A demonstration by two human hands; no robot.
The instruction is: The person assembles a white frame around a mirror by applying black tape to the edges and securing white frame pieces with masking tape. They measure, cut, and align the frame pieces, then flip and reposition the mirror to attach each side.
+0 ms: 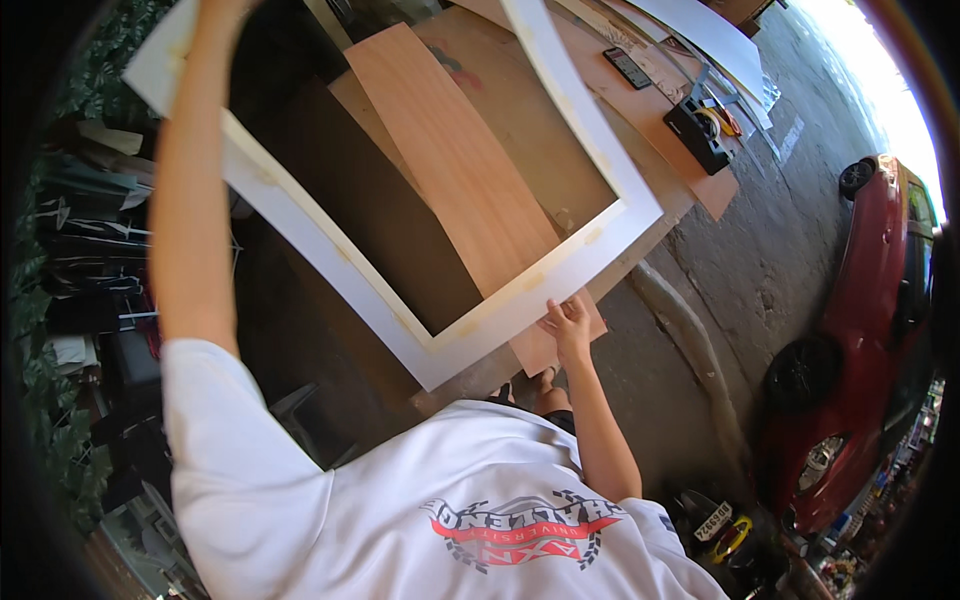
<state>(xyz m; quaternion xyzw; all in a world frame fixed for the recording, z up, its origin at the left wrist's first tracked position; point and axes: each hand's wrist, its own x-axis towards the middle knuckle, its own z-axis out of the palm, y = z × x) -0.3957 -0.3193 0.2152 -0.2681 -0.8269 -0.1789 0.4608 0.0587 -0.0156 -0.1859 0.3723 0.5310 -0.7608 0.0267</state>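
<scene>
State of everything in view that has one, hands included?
White rectangular frame: held at its near edge; opening unfilled, plank visible through it
Right hand: closed on the frame's edge
Left hand: beyond the top edge, grip not visible
Long reddish-brown wooden plank: lying flat, partly covered by the frame in this view
Small dark rectangular device: lying flat
Black open-topped box: holding small items
Red car: standing on its wheels

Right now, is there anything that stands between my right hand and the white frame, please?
Nothing visible does: your right hand has its fingers directly on the near edge of the white frame. The wooden plank passes behind the frame, not between them.
</scene>
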